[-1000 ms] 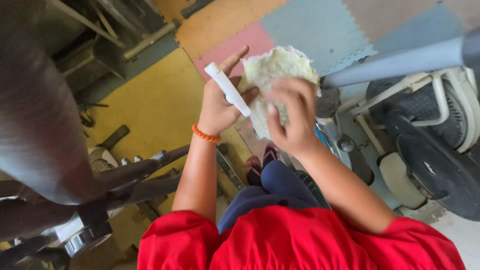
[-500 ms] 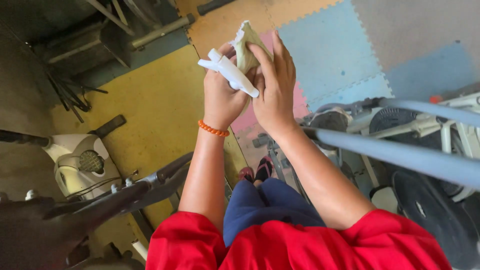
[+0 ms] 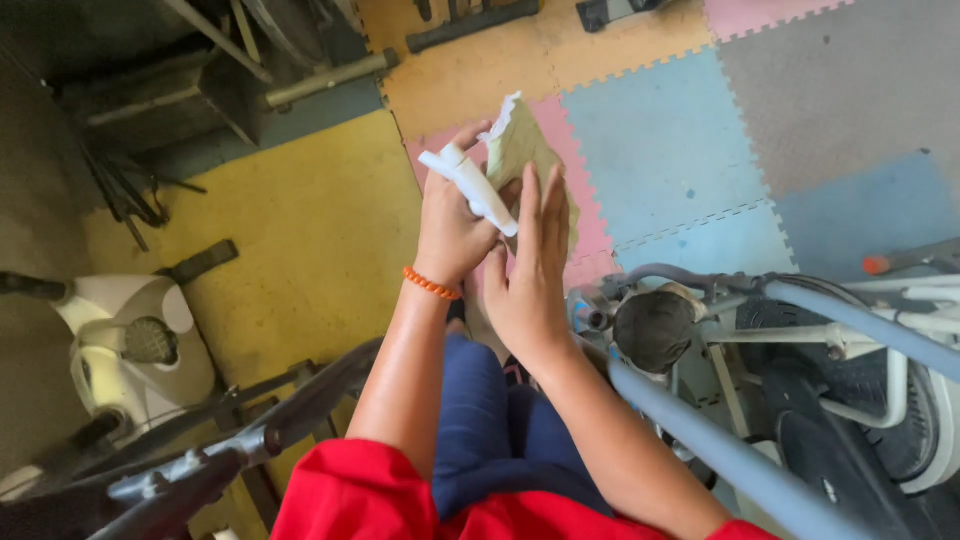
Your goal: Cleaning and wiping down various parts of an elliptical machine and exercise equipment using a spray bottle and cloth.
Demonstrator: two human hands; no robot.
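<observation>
While left hand (image 3: pixel 450 235) clamps a white spray bottle (image 3: pixel 478 188) and pinches the folded yellowish cloth (image 3: pixel 525 155), right hand (image 3: pixel 530 270) lies flat, fingers straight, against the cloth. Risk: loose pinch could let the cloth slip onto the foam mats (image 3: pixel 660 150).

The person wears a bright red top with short sleeves (image 3: pixel 350 495), seen along the bottom of the frame. The arms below the sleeves are bare. Dark blue pants (image 3: pixel 480 420) cover the legs in the lower middle. A thin orange bead bracelet (image 3: pixel 431 285) goes around the wrist of the left hand (image 3: pixel 452 232). The right hand (image 3: pixel 530 280) has no rings or bands.
</observation>
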